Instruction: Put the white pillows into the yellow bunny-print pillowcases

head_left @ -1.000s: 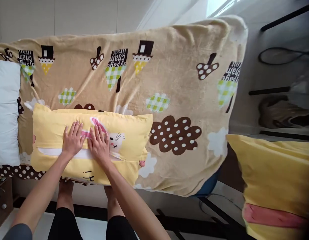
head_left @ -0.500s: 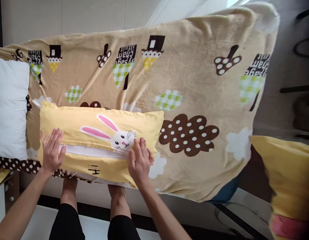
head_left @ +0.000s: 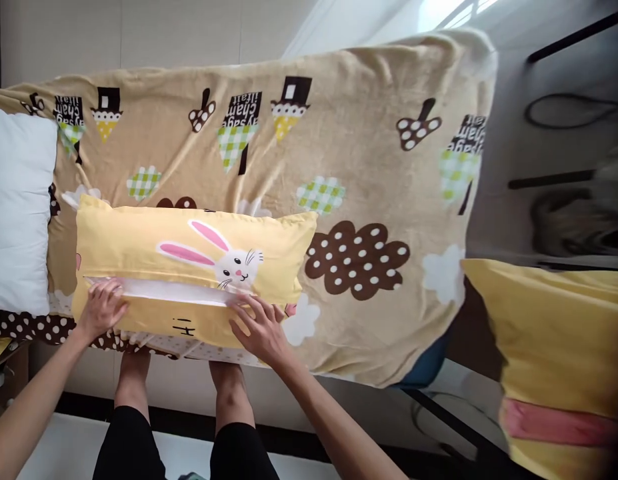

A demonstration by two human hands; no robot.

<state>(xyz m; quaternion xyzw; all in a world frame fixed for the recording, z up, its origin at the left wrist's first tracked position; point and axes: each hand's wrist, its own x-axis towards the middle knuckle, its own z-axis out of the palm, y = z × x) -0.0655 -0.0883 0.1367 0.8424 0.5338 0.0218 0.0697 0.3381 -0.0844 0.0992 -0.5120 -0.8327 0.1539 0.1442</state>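
Observation:
A yellow pillowcase (head_left: 139, 233) with a white rabbit face, pink ears and the word "Hi" lies on the bed, with a pillow inside it. A long slit across its middle shows the white pillow (head_left: 173, 291). At the slit's left end, my left hand (head_left: 103, 310) has its fingers curled over the lower edge of the fabric. My right hand (head_left: 263, 328) grips that same edge near the right end, fingers bent over it and thumb below. Both fingertips are partly hidden by the cloth and the hands.
Under the pillowcase spreads a beige patterned blanket (head_left: 359, 187). A white pillow (head_left: 19, 213) sits at the left end. Another yellow cloth with a pink band (head_left: 549, 333) hangs at the right, beside dark bars (head_left: 553, 179). My legs (head_left: 231, 393) stand against the near bed edge.
Both hands went from lying flat on the pillowcase to curling their fingers at the slit's lower edge. My right hand shifted left. The slit looks a little wider, and the view turned slightly right.

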